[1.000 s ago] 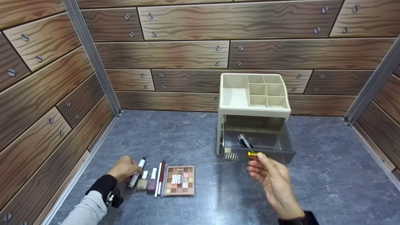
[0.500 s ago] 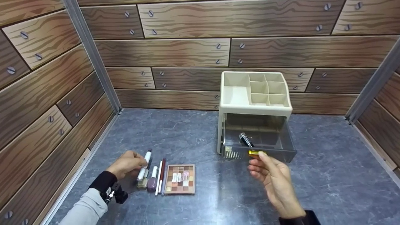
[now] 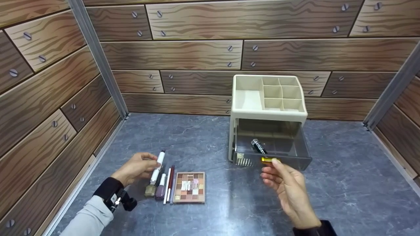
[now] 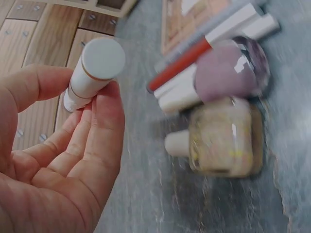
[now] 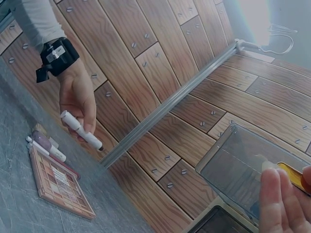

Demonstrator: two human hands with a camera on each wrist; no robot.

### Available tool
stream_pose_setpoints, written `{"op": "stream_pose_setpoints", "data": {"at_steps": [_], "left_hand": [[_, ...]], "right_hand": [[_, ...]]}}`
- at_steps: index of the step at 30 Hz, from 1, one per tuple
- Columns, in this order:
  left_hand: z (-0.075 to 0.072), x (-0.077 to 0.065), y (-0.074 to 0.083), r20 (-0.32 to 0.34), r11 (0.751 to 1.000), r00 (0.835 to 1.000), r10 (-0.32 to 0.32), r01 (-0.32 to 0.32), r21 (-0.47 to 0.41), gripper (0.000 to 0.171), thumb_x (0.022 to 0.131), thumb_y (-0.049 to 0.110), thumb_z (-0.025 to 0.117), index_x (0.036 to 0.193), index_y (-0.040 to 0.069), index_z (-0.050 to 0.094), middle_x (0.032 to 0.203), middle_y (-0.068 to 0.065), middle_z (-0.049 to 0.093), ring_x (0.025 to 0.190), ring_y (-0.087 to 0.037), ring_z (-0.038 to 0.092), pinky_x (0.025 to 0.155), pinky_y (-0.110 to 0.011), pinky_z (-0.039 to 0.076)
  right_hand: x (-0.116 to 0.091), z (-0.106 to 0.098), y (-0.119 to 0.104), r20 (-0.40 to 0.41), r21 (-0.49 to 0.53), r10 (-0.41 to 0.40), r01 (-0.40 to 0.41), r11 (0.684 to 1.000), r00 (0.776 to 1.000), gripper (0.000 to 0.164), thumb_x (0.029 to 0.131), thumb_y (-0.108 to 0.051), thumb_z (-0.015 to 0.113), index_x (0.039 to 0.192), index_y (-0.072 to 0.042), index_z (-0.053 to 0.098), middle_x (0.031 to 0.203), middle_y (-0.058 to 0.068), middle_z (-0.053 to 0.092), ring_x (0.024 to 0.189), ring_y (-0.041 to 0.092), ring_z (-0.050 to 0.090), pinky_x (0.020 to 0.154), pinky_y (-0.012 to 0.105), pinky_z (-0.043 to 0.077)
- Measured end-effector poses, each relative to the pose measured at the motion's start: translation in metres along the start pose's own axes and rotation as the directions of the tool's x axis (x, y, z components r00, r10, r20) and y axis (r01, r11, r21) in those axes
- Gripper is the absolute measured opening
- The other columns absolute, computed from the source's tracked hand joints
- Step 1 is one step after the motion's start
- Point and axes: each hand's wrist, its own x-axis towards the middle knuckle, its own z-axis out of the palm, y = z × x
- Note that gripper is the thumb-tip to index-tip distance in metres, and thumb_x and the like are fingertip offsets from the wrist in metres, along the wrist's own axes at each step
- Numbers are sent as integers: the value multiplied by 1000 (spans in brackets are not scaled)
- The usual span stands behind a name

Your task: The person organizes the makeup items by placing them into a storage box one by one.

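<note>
White tube (image 3: 156, 173): pinched in your left hand (image 3: 137, 167), toward the worktop's (image 3: 197, 137) left edge.
Gold piece (image 3: 266, 160): pinched in your right hand (image 3: 288, 191), at the drawer's (image 3: 297, 165) front edge.

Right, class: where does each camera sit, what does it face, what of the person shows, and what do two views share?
Head: on the head, facing forward and down at the organiser and palette; left grip, grey sleeve and right grip show.
Left wrist: worn there, facing the white tube and purple nail polish; only the left grip shows.
Right wrist: worn there, facing across to the left grip, grey sleeve and wood-patterned walls; part of the right grip shows.
Head and right wrist share the palette and white tube.
</note>
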Motion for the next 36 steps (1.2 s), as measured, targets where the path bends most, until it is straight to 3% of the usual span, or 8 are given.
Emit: {"op": "stream_pose_setpoints", "data": {"at_steps": [3,9,25,31,36], "left_hand": [[3,-1,7,14,998,1000,0,1,-55,37,94,3,71,125,-9,55,116,-22,71,101,-29,74,86,-39,65],[13,-6,23,71,994,996,45,-38,-107,37,95,4,70,127,-8,54,107,-12,70,92,-20,72,79,-32,64],[46,-18,63,235,967,959,155,-100,-233,29,98,1,65,125,-8,57,111,-15,74,93,-21,75,83,-31,64],[54,-21,71,265,958,945,191,-121,-258,31,100,3,64,128,-10,57,111,-15,75,94,-20,75,80,-29,65],[60,-23,78,270,954,943,193,-115,-278,40,100,2,63,137,-9,50,113,-15,73,94,-19,75,80,-27,64]], "right_hand": [[0,0,0,0,4,2,-2,1000,1000,26,109,-13,55,95,-7,76,82,5,77,72,13,75,67,21,63],[0,0,0,7,14,-2,2,1000,1000,25,109,-13,55,96,-7,76,82,5,77,72,13,75,67,21,63],[0,0,0,10,22,0,-1,1000,1000,26,109,-13,55,96,-7,77,82,5,78,72,13,75,67,21,63],[-1,0,0,22,17,-5,4,1000,1000,26,110,-13,54,97,-7,76,83,5,78,72,13,75,67,21,63],[-1,0,0,21,22,0,0,1000,1000,26,109,-13,55,97,-7,76,83,5,78,72,13,75,67,21,63]]}}
